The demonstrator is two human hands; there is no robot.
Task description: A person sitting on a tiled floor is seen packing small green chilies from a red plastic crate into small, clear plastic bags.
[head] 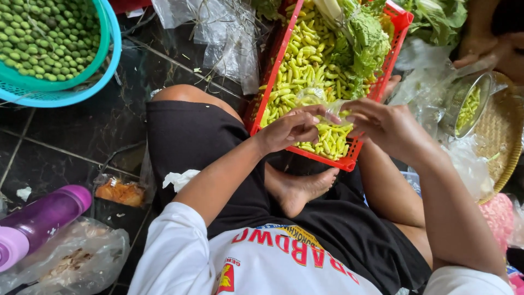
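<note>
Bare dark floor left of the knee offers the only open passage. A red crate of chillies blocks ahead; teal baskets, plastic bags, a purple bottle and a woven tray hem both flanks.

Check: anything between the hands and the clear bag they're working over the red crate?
Nothing visible. The left hand and right hand both already pinch the small clear plastic bag directly, above the red crate of yellow-green chilies. The leafy greens lie farther back in the crate.
</note>
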